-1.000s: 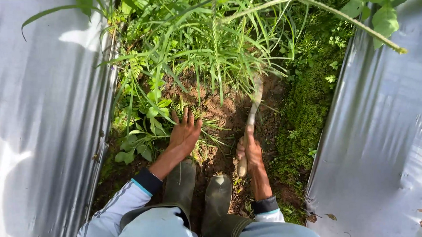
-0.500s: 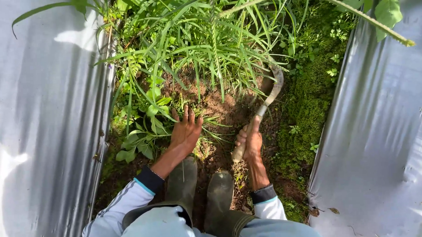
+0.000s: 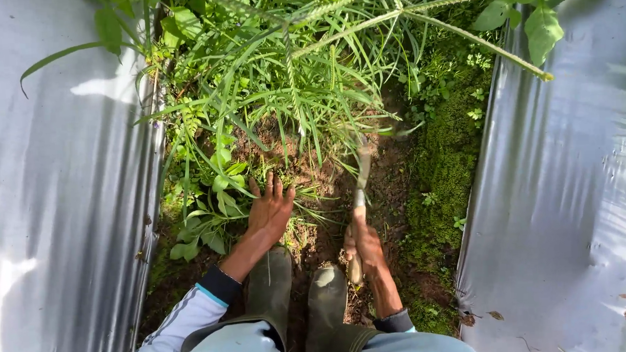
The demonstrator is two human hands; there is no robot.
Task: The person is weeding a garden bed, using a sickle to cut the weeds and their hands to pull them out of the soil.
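farm field: weedy soil furrow [image 3: 390, 187] between silver mulch sheets [image 3: 57, 206].

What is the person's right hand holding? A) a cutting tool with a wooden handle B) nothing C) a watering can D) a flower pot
A: the right hand grips the pale wooden handle of a cutting tool whose blade points up into the grass, while the left hand rests flat on the soil.
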